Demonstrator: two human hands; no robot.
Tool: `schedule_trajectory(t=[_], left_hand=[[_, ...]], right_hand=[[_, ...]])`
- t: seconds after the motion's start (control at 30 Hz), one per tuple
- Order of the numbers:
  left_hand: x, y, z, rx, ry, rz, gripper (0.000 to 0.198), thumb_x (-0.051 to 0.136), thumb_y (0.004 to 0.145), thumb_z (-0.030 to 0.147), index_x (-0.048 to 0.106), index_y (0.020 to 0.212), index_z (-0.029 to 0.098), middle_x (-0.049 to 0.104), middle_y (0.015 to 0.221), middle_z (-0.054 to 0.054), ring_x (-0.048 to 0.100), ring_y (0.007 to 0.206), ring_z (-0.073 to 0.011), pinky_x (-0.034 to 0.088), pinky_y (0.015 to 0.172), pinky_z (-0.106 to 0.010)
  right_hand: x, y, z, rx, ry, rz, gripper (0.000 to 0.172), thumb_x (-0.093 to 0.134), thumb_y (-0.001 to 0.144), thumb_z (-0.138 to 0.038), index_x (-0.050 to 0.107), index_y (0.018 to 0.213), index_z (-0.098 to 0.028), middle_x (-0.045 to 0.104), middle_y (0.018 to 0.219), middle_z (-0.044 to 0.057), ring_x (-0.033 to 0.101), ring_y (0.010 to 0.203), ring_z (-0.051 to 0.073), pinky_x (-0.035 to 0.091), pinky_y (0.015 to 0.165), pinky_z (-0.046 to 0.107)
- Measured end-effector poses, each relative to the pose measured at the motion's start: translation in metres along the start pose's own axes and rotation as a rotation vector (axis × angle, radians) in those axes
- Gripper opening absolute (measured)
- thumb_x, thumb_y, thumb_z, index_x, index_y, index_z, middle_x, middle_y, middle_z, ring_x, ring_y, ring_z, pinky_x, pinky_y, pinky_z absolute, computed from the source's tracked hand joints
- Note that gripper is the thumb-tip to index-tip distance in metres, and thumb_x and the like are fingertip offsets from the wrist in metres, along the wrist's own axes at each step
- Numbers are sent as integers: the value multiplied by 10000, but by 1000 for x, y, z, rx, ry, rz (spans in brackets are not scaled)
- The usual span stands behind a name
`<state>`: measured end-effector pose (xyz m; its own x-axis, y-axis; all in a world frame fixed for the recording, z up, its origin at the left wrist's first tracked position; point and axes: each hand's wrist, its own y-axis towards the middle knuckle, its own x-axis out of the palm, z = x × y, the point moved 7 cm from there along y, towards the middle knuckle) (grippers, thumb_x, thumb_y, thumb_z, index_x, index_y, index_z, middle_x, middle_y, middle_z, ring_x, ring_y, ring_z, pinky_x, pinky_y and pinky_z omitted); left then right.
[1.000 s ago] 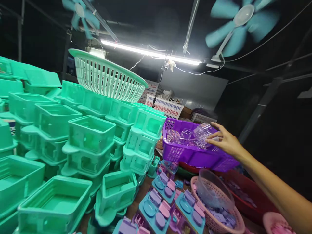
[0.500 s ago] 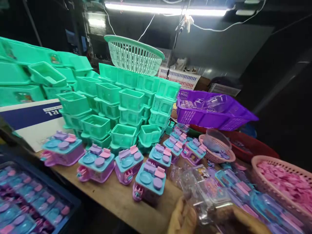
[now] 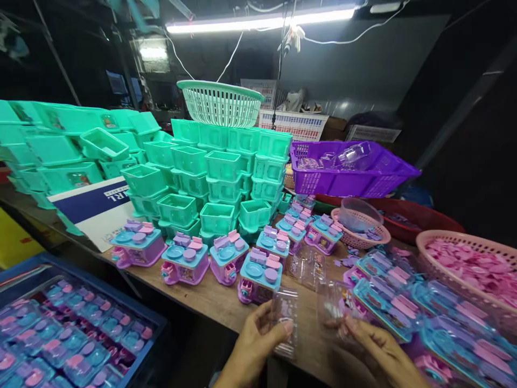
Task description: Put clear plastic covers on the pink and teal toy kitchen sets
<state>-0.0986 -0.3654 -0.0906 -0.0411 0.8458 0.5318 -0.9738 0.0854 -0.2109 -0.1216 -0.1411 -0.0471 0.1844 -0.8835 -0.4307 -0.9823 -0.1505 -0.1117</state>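
Observation:
My left hand point(image 3: 258, 337) pinches a clear plastic cover point(image 3: 287, 312) between thumb and fingers, above the table's front edge. In my right hand point(image 3: 374, 345) is another see-through plastic cover point(image 3: 329, 302), with a small coloured printed piece showing at it. Another clear plastic shell point(image 3: 309, 267) lies on the table just beyond both hands. Left of it stands a toy kitchen set point(image 3: 258, 275) with a blue top, purple and pink parts and a purple base; several like it form a row. More toy sets point(image 3: 390, 302) sit close to the right of my right hand.
Stacked green plastic boxes point(image 3: 220, 215) fill the back, with a pale green basket point(image 3: 222, 102) on top. A purple basket point(image 3: 343, 180) holds clear shells. At right is a pink basket point(image 3: 432, 242) of pink pieces. A blue crate point(image 3: 149, 345) of toy sets stands lower left.
My hands were together at a bunch of clear plastic; now they are apart, each with a cover. A clear shell lies on the table. The view has shifted right.

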Motion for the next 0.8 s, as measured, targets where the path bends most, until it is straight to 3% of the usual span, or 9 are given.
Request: schedule_trajectory(t=[0.13,0.23,0.33,0.43,0.5,0.6,0.7,0.77,0.8], left_hand=[[-22,-12,4,49,187,62,924,945,623,580,530,1352,194,700,1195,-127,696,1116,-272,564,932,-362],[-25,-17,5,93,285,80,810,918,670,484,519,1320,211,652,1303,-133,642,1227,-277,550,989,-351],[-26,-19,12,186,439,112,735,863,714,343,506,1345,219,631,1367,-120,598,1300,-289,495,1114,-404],[-24,-22,25,345,669,113,703,812,752,259,503,1382,244,618,1378,-108,593,1303,-305,478,1150,-481],[-19,-27,36,520,820,96,691,765,788,199,483,1416,265,592,1383,-107,592,1304,-299,504,1132,-487],[-8,-39,48,801,1017,87,773,669,836,108,347,1522,264,562,1416,-133,578,1333,-288,528,1118,-465],[7,-46,51,985,1159,43,809,609,845,82,253,1565,183,583,1389,-187,588,1307,-302,546,1086,-467],[15,-48,52,1073,1196,-12,770,585,857,100,261,1555,138,598,1345,-206,596,1266,-305,556,1053,-477],[17,-49,53,1112,1199,-26,751,574,861,97,267,1546,123,597,1338,-212,588,1262,-302,553,1048,-479]], right_hand=[[17,32,-4,-216,-295,16,608,482,934,-741,779,797,-229,779,941,92,727,1017,336,614,897,448],[30,56,-11,-362,-475,179,515,457,947,-617,723,738,-228,759,903,110,704,895,352,586,872,553],[29,72,-14,-389,-513,390,480,410,939,-510,747,950,-169,716,1141,231,616,1093,461,449,988,728],[28,65,-24,-448,-527,485,529,360,974,-455,696,1196,-112,664,1280,262,564,1223,463,389,1058,743],[31,48,-32,-489,-500,467,484,366,1017,-456,674,1256,-170,690,1282,193,596,1241,404,424,1081,688],[45,18,-37,-526,-413,312,392,443,1053,-454,617,1362,-287,676,1358,83,632,1265,308,546,1045,524],[67,-1,-35,-568,-404,106,660,647,969,-491,413,1561,-313,556,1516,86,564,1369,299,574,1057,415],[75,-5,-31,-567,-424,48,857,742,904,-498,297,1615,-323,504,1563,91,511,1420,306,539,1110,414],[75,-5,-30,-555,-418,46,864,751,900,-492,290,1613,-333,502,1565,86,505,1426,302,525,1126,415]])
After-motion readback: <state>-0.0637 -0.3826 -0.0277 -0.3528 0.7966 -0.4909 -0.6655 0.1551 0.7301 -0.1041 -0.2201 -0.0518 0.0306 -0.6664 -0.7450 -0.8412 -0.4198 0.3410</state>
